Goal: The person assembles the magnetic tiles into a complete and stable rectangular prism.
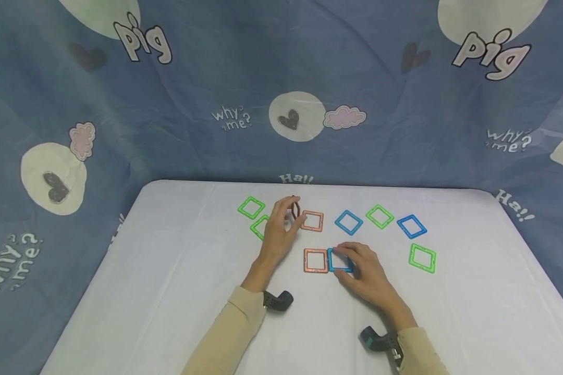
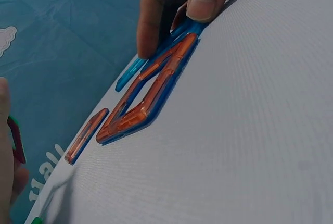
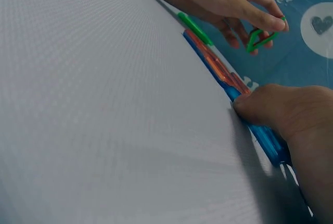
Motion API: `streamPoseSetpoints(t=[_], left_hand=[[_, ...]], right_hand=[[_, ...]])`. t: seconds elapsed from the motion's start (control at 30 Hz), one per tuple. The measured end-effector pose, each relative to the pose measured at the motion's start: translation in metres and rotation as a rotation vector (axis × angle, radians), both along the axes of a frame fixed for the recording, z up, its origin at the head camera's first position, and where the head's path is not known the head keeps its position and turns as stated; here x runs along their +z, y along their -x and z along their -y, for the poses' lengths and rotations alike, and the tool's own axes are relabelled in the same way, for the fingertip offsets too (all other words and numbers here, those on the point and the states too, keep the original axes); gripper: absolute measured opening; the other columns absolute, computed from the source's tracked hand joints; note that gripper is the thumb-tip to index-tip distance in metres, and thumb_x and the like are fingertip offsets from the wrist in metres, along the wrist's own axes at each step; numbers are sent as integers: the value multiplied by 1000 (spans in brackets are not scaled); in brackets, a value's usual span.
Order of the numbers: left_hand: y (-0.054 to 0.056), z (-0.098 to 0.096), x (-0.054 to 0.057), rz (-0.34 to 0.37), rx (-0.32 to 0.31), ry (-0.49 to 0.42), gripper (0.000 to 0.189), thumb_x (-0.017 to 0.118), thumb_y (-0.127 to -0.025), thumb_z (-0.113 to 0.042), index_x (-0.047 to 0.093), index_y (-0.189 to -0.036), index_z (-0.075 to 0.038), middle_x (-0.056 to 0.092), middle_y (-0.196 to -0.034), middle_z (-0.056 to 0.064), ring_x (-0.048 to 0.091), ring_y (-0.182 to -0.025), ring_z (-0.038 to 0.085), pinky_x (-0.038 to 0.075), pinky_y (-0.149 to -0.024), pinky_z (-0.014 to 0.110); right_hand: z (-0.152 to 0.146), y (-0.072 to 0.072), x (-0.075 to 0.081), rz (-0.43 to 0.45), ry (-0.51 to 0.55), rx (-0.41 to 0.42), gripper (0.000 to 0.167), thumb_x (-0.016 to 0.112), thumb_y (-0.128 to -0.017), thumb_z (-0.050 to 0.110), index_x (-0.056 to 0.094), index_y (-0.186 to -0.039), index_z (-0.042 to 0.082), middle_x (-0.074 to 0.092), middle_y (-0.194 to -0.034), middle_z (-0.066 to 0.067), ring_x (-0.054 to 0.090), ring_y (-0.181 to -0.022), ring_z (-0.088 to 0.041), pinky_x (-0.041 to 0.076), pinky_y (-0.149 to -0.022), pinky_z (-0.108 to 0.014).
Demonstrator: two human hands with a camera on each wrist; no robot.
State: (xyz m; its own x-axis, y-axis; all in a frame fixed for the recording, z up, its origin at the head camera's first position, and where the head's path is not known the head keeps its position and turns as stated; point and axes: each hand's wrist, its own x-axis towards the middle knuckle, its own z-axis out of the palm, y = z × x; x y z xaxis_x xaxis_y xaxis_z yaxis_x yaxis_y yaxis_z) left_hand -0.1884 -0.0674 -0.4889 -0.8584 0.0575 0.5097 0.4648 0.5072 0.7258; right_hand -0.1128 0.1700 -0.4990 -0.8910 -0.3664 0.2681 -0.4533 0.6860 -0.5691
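Note:
My left hand [image 1: 278, 229] is raised over the far part of the table and pinches a square frame tile [image 3: 252, 42] between thumb and fingers. That tile stands nearly edge-on, looking dark red in the head view and green in the right wrist view. With thumb and fingertips my right hand [image 1: 366, 271] grips a blue square frame tile [image 1: 330, 260] on the table. The blue tile's left side lies against an orange square frame tile [image 1: 316, 270]. Another orange tile [image 1: 322, 221] lies flat just right of the left hand's thumb.
Two green tiles [image 1: 244, 202] lie left of the left hand, one partly hidden. Along the right lie a blue tile [image 1: 341, 216], a green tile [image 1: 372, 209], a second blue tile [image 1: 405, 219] and another green tile [image 1: 421, 268]. A blue printed cloth [image 1: 244, 151] hangs behind the white table [image 1: 178, 291].

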Motion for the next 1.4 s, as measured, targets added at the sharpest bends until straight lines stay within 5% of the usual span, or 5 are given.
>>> streamPoseSetpoints(t=[0.37,1.1,1.4], left_hand=[[-7,4,0,-1,-79,28,49,60,-92,-33,44,-137,-22,47,-136,-1,50,-123,14,43,-105,28],[-21,10,-5,143,-120,-52,69,65,-87,-42,36,-145,-20,49,-132,0,58,-113,15,47,-100,26],[-32,11,-6,185,-193,-77,71,70,-83,-40,37,-143,-20,49,-130,4,57,-116,15,46,-101,24]], right_hand=[[5,-3,-1,24,24,6,48,71,-83,30,57,-128,22,52,-131,3,43,-126,-19,33,-107,-46],[2,-1,4,17,12,2,47,71,-83,30,58,-127,20,53,-131,0,44,-126,-21,33,-107,-47],[1,-1,2,23,6,-3,47,71,-83,30,58,-127,20,53,-131,0,43,-126,-21,33,-108,-47]])
